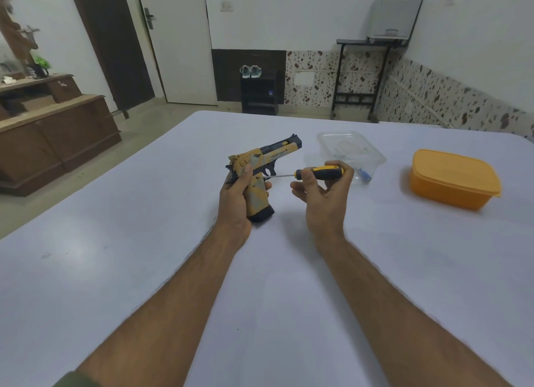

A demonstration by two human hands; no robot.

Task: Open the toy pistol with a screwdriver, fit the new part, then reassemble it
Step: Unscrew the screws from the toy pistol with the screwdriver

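A tan and dark-blue toy pistol (268, 155) is held above the white table (144, 271), barrel pointing up and to the right. My left hand (234, 193) grips it round the handle, thumb lying along the rear of the slide. My right hand (323, 190) holds a screwdriver (320, 173) with a yellow and black handle, fingers curled round the handle. The thin metal shaft runs left, and its tip touches the upper side of the pistol's grip.
A clear plastic container (351, 149) stands behind my right hand, with a small blue item (364, 175) lying at its near side. An orange lidded box (453, 178) sits further right. A wooden cabinet (49, 132) is off the table's left edge.
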